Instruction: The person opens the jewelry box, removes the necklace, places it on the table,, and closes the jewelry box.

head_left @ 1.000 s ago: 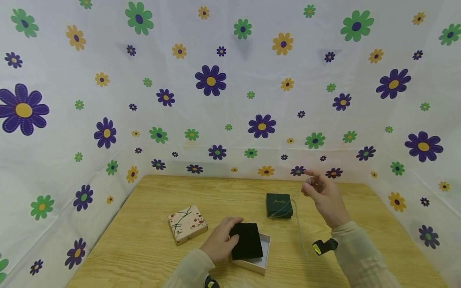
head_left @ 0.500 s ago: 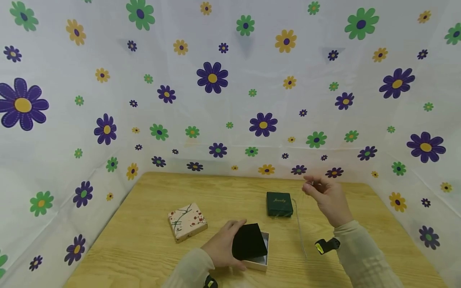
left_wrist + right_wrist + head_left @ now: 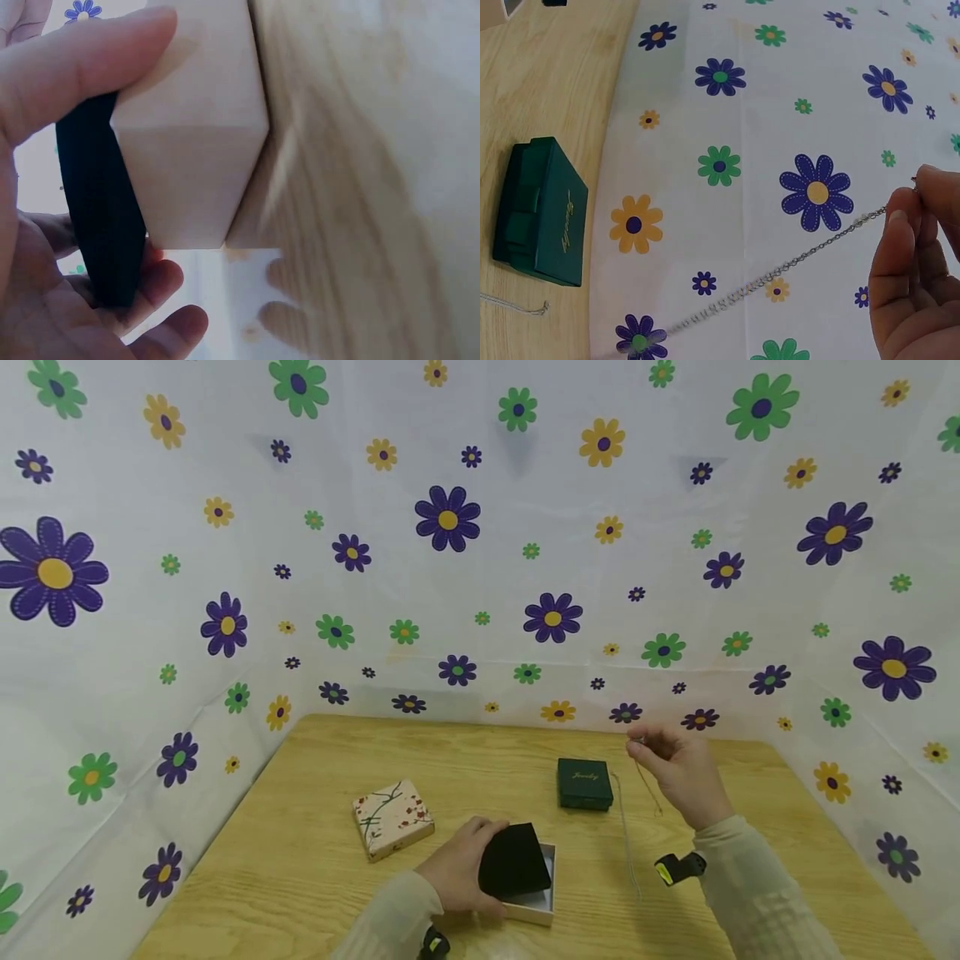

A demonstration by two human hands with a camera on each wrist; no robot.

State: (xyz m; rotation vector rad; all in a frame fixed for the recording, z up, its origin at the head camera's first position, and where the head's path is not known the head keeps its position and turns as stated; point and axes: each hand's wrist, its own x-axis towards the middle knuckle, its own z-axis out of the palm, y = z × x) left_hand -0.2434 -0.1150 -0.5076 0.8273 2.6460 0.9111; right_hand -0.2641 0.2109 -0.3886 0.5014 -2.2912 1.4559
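My left hand [image 3: 461, 872] grips an open small box [image 3: 534, 908], thumb at its near side and fingers toward the far side. A black pad [image 3: 516, 862] lies tilted over this box against the hand. In the left wrist view the thumb rests on the pale box wall [image 3: 180, 180], with the dark pad [image 3: 99, 199] beside the palm. Raised at the right, my right hand [image 3: 684, 777] pinches a thin metal chain [image 3: 647, 785] between thumb and fingertip. The chain [image 3: 780, 270] hangs down in the right wrist view, its lower part blurred.
A green jewelry box [image 3: 585, 783] sits closed at the table's back right. Next to it, a second thin chain [image 3: 627, 847] lies stretched on the wooden table [image 3: 300, 893]. The floral-patterned lid [image 3: 393, 818] lies to the left. A flower-printed cloth [image 3: 487, 585] surrounds the table.
The chain in my right hand has swung from the green box's side to the right. My left thumb has moved down to the box's near side, and the black pad has tilted.
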